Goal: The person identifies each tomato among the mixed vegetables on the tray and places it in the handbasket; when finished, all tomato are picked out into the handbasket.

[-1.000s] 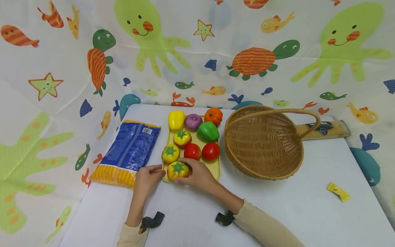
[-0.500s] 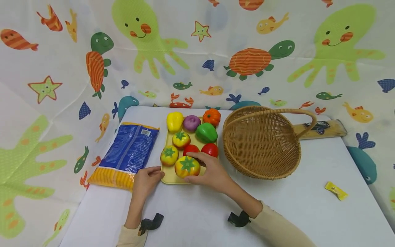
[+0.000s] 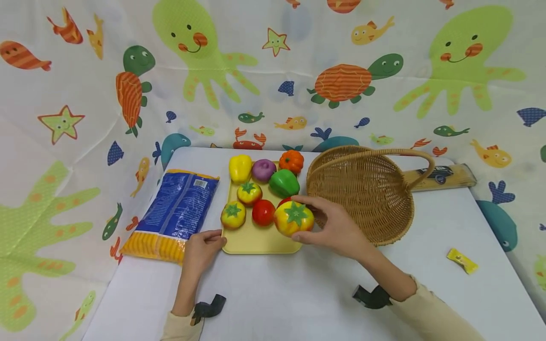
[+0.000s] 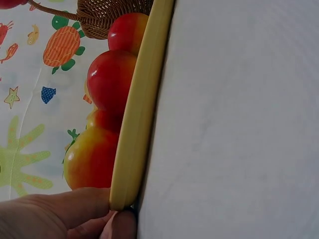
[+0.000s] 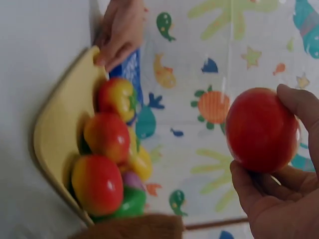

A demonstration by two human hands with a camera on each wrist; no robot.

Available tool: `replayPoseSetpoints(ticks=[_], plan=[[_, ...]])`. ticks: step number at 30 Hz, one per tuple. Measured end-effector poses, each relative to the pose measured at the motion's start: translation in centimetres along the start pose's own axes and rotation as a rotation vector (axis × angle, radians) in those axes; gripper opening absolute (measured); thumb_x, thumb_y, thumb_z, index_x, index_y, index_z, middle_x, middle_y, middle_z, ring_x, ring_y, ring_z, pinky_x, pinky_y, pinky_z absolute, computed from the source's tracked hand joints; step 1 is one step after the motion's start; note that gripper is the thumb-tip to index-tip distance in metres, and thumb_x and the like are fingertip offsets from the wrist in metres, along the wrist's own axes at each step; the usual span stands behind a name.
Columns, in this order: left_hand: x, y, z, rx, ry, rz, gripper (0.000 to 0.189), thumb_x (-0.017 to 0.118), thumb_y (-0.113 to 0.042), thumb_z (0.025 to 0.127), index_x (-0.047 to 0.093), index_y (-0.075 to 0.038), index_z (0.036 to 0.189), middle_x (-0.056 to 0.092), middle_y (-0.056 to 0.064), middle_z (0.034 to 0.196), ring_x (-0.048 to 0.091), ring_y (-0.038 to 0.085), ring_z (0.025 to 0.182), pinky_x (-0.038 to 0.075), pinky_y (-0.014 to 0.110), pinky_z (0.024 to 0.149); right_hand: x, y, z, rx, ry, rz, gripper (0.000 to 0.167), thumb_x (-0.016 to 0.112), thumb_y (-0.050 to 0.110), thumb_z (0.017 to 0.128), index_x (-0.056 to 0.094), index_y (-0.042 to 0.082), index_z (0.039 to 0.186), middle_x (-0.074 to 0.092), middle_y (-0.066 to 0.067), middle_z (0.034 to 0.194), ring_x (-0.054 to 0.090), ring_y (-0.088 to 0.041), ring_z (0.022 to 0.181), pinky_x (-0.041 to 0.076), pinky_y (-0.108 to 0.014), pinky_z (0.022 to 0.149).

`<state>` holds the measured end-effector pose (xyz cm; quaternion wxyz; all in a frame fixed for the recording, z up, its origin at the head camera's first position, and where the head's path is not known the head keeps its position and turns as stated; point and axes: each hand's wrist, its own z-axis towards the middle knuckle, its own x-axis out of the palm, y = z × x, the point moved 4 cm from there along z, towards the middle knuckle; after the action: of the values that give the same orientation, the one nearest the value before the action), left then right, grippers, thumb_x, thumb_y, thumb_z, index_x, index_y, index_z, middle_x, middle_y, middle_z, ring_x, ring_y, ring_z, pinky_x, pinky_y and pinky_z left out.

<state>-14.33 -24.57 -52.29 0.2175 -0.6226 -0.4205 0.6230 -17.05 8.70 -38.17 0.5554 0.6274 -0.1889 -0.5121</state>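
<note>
In the head view my right hand (image 3: pixel 343 229) holds a toy tomato (image 3: pixel 294 221), yellow and red with a green star-shaped leaf top, between thumb and fingers. The tomato overlaps the tray's right edge and a red toy fruit there; in the right wrist view its red underside shows, apart from the tray. My left hand (image 3: pixel 201 252) pinches the left edge of the pale yellow tray (image 3: pixel 256 244), near its front corner. Still on the tray are two similar toy tomatoes (image 3: pixel 233 215), a red one (image 3: pixel 263 212), a green pepper (image 3: pixel 284 183), a purple onion (image 3: pixel 263 170), a yellow pepper (image 3: pixel 240 168) and an orange pumpkin (image 3: pixel 292 162).
A wicker basket (image 3: pixel 362 194) with a tall handle stands just right of the tray. Behind it lies a wooden bat (image 3: pixel 452 177). A blue and yellow bag (image 3: pixel 179 208) is at the left, and a small yellow wrapped packet (image 3: pixel 462 261) lies far right. A printed curtain (image 3: pixel 239 28) hangs behind.
My right hand has lifted the toy tomato from the tray's front left corner and carried it right, toward the basket. The left hand stays at the tray's edge.
</note>
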Motion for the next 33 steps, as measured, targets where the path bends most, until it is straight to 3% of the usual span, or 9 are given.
replayPoseSetpoints(ticks=[14, 18, 25, 33], plan=[[0.0, 0.0, 0.0, 0.004, 0.004, -0.012, 0.03, 0.076, -0.018, 0.087, 0.074, -0.001, 0.111, 0.073, 0.006, 0.088, 0.067, 0.019, 0.076, 0.055, 0.029, 0.07, -10.9, -1.7, 0.1, 0.118, -0.11, -0.272, 0.068, 0.083, 0.031, 0.081, 0.055, 0.011, 0.139, 0.059, -0.008, 0.124, 0.059, -0.023, 0.098, 0.052, -0.022, 0.082], [0.1, 0.2, 0.0, -0.003, 0.005, -0.017, 0.03, 0.075, -0.019, 0.087, 0.074, -0.001, 0.111, 0.073, 0.006, 0.088, 0.067, 0.019, 0.076, 0.055, 0.03, 0.071, -13.4, -3.1, 1.2, 0.189, -0.098, -0.246, 0.064, 0.08, 0.032, 0.084, 0.054, 0.005, 0.136, 0.061, -0.01, 0.12, 0.06, -0.024, 0.099, 0.051, -0.02, 0.08], [0.0, 0.2, 0.0, -0.02, 0.014, -0.02, 0.03, 0.075, -0.019, 0.087, 0.074, -0.002, 0.112, 0.073, 0.006, 0.089, 0.067, 0.018, 0.078, 0.056, 0.031, 0.073, -17.4, -6.7, 3.7, 0.332, -0.125, -0.043, 0.068, 0.074, 0.032, 0.09, 0.044, 0.014, 0.149, 0.051, -0.01, 0.136, 0.052, -0.019, 0.113, 0.05, -0.022, 0.085], [0.1, 0.3, 0.0, -0.017, 0.012, -0.017, 0.03, 0.075, -0.019, 0.087, 0.074, -0.002, 0.112, 0.073, 0.006, 0.089, 0.068, 0.018, 0.078, 0.056, 0.032, 0.073, -18.7, -8.5, 6.0, 0.261, -0.129, -0.138, 0.067, 0.073, 0.032, 0.091, 0.045, 0.01, 0.147, 0.054, -0.011, 0.136, 0.051, -0.018, 0.115, 0.048, -0.024, 0.088]])
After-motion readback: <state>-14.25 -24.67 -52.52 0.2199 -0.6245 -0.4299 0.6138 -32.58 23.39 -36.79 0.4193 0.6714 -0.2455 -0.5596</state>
